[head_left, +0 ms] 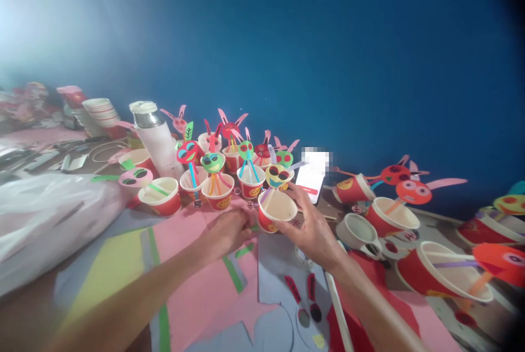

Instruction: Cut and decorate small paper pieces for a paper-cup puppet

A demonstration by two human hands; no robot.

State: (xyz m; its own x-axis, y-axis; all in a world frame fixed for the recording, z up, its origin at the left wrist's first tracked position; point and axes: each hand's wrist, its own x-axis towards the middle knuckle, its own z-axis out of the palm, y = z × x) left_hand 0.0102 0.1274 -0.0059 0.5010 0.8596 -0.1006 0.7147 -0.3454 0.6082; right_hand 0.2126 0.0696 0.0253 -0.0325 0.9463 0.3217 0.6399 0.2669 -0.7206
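Observation:
My right hand (308,225) grips the right side of a red and white paper cup (268,221), thumb low and fingers behind it. A yellow paper face (280,176) with dark eyes and a blue mouth rises from the cup on a strip. My left hand (230,230) is curled closed just left of the cup, above pink paper (197,264); what its fingers hold, if anything, is hidden. Green paper strips (233,274) lie below it. Two dark cut-outs with red edges (314,294) rest on the blue-grey paper (273,270).
Several similar cups with paper faces stand behind, one with a green face (212,163). More cups (394,218) fill the right side, beside a white mug (357,234). A phone (310,185), a bottle (153,139) and a plastic bag (61,215) are also here.

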